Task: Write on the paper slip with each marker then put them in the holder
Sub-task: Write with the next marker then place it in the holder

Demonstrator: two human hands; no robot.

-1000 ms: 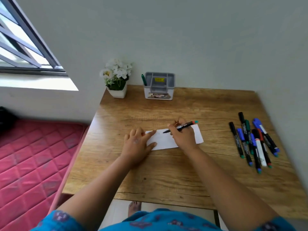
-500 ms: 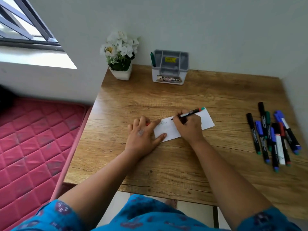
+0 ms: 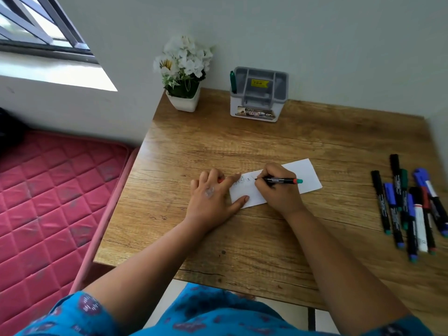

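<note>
Table (image 3: pixel 278 141): wood-grain top, slight sheen, fine cracks near the front edge. Paper slip (image 3: pixel 309 177): plain white matt paper. Markers (image 3: pixel 409 209) on the right: smooth plastic barrels, faintly glossy. Holder (image 3: pixel 259 98) at far side: grey plastic, matt, printed label on front. Flower pot (image 3: pixel 183 103): white smooth plastic or ceramic, can't tell which. Mattress (image 3: pixel 48 202) on the left: pink quilted cloth, satin-like sheen. Sleeve (image 3: pixel 80 314): blue printed cloth.
</note>
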